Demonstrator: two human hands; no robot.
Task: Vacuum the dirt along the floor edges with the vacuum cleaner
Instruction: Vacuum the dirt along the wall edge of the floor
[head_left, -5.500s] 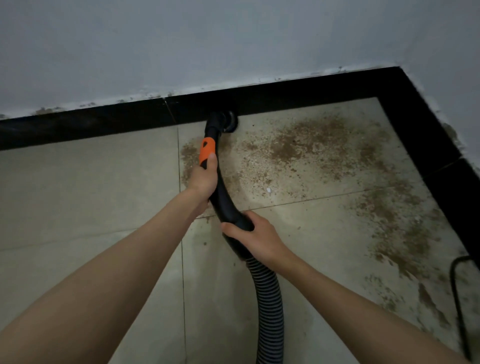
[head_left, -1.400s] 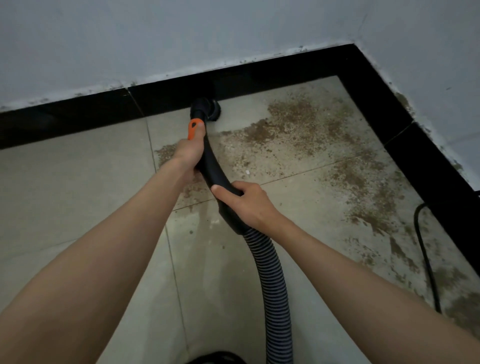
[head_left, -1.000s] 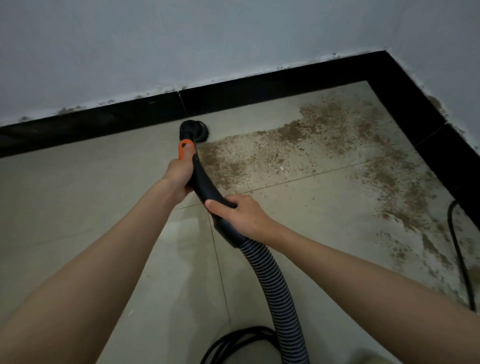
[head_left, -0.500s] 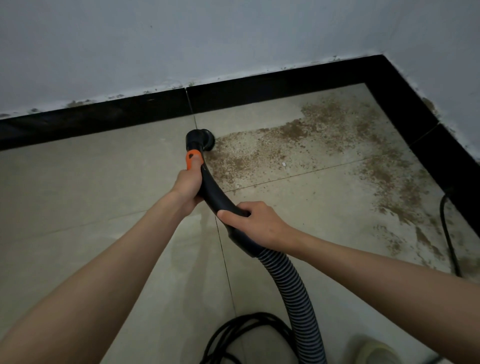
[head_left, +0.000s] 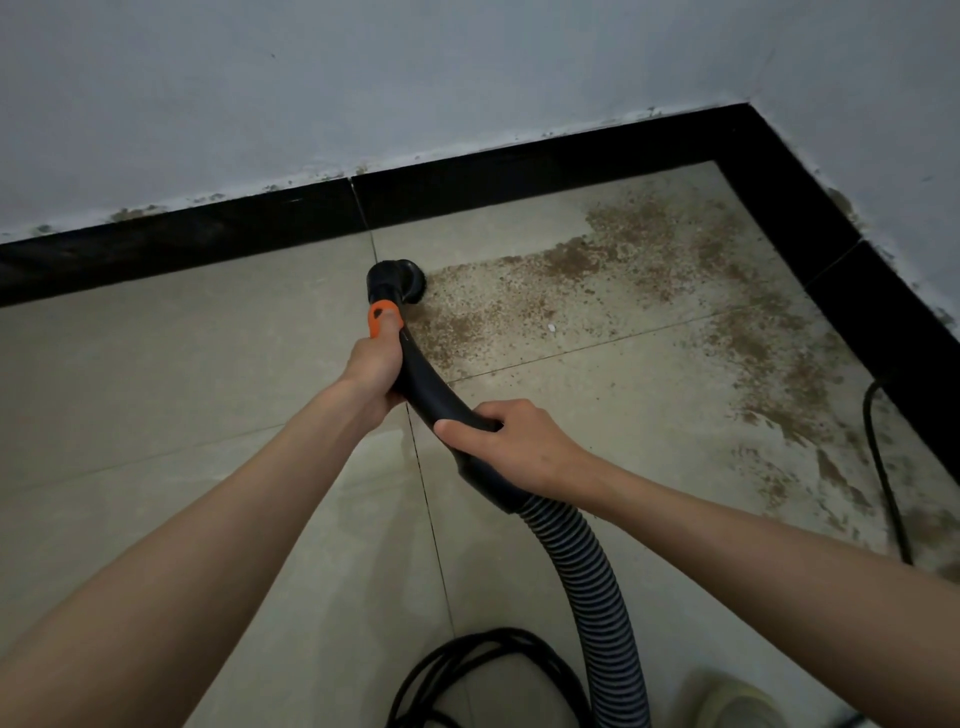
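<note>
a person works a vacuum wand (head_left: 421, 374) over a tiled floor (head_left: 182, 374) near a room corner. the left hand (head_left: 375, 364) grips the wand just below its orange collar (head_left: 385, 319), fingers wrapped round it; the right hand (head_left: 511, 441) clasps the wand's lower end, just above the ribbed hose (head_left: 592, 582). the round nozzle (head_left: 397, 278) sits on the tile at the left edge of a brown dirt (head_left: 597, 280) patch, just short of the black skirting (head_left: 519, 171). a coiled cable (head_left: 483, 670) lies below, beside what may be a slipper (head_left: 737, 696).
</note>
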